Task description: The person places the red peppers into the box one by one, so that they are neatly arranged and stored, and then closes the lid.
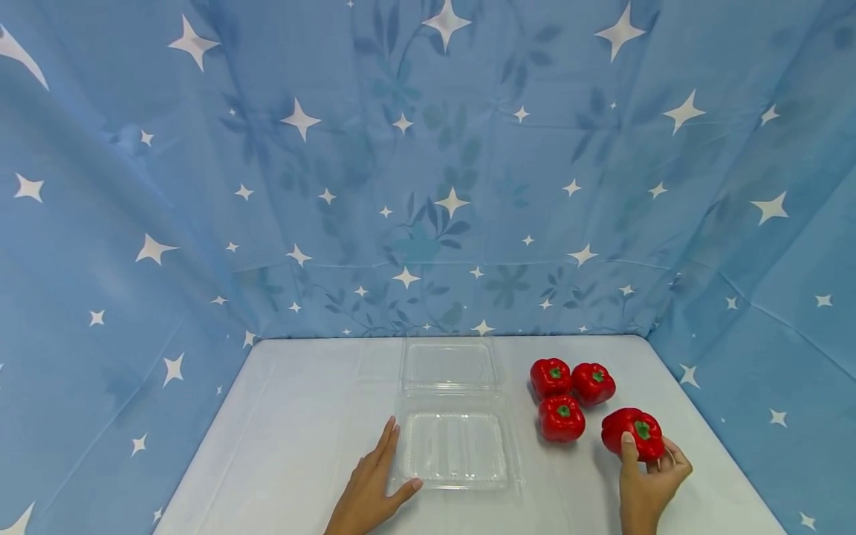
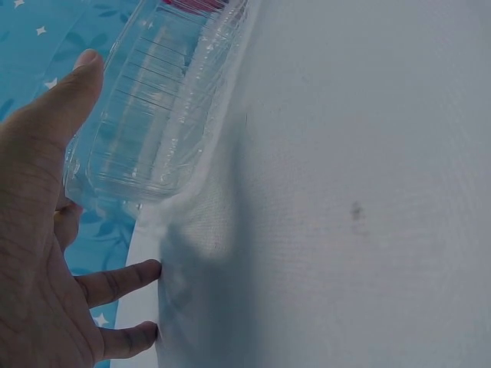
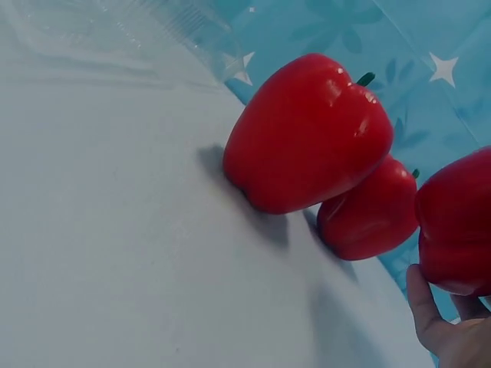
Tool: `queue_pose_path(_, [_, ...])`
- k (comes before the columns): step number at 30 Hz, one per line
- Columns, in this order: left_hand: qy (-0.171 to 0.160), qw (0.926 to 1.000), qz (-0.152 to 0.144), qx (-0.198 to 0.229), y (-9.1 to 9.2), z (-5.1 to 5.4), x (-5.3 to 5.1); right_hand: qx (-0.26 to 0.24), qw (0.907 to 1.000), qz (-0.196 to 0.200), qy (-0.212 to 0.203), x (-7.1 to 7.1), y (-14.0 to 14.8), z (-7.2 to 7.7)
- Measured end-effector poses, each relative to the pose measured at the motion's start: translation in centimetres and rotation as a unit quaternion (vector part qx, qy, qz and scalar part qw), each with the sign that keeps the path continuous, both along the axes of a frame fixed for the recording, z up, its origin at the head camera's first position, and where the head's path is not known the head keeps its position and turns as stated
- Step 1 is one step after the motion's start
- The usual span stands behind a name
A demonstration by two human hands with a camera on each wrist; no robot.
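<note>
Left hand (image 1: 370,484) spread, thumb out, beside clear container (image 1: 455,446) | right hand (image 1: 649,488) pinching red pepper (image 1: 623,423)

I've got four red peppers (image 1: 562,429), green stems (image 1: 565,410), toward the right edge of the white surface (image 1: 281,416). Box (image 1: 455,446) midway between side edges: clear. Cloth (image 1: 361,148) past far edge: blue, white four-point stars (image 1: 447,23), darker leaves.

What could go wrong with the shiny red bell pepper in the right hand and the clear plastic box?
The glossy, rounded red bell pepper could slip, since the right hand grips its smooth side with the fingertips.

The clear, rectangular plastic box looks light, so it might slide if the left hand beside it pushes.

The front red pepper of the group of three might roll if bumped.
</note>
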State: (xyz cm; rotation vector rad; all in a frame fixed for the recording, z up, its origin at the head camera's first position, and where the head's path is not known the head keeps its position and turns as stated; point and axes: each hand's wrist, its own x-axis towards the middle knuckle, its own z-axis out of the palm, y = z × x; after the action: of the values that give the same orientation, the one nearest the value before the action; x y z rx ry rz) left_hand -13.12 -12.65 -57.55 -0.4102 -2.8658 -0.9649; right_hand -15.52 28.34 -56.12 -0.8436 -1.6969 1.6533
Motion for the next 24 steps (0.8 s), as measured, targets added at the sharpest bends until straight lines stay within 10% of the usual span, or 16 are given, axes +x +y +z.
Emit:
queue_pose_path(16, [0.018, 0.9998, 0.004, -0.006, 0.0, -0.1, 0.0, -0.14, 0.9766, 0.056, 0.154, -0.2, -0.5, 2.1])
queue_pose_path(24, [0.003, 1.0, 0.005, -0.002, 0.1, -0.2, 0.0, -0.093, 0.9851, 0.079, 0.121, -0.2, -1.1, 2.9])
